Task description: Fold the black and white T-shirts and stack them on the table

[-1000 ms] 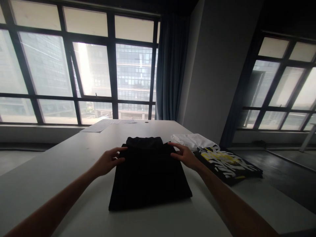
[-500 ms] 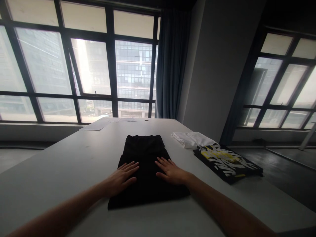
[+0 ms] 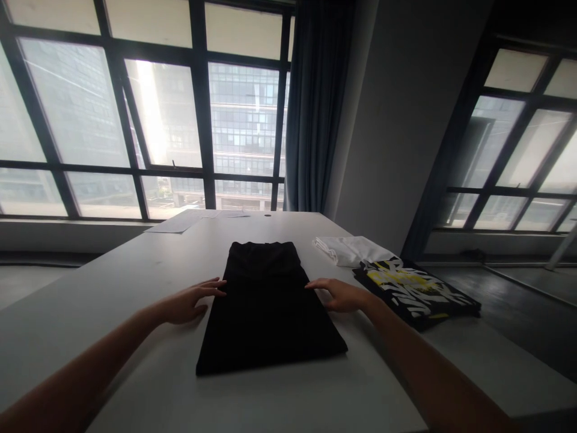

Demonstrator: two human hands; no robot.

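Note:
A black folded garment (image 3: 270,319) lies flat on the white table, its far end slightly rumpled; its exact kind cannot be told. At its left edge is my left hand (image 3: 189,300), fingers stretched out and fingertips touching the cloth, thumb apart. My right hand (image 3: 340,294) rests at the opposite edge with the index fingertip on the fabric and the thumb lower down. Neither hand grips the cloth.
To the right sit a folded white cloth (image 3: 354,249) and a folded black garment with a white and yellow print (image 3: 419,291). Paper sheets (image 3: 174,224) lie at the table's (image 3: 135,282) far left. Beyond stand windows, a blue curtain (image 3: 311,114) and a grey pillar (image 3: 396,120).
Both hands have slid outward from the top of the black garment to its left and right edges. The garment itself stays in place, and the view has tilted slightly.

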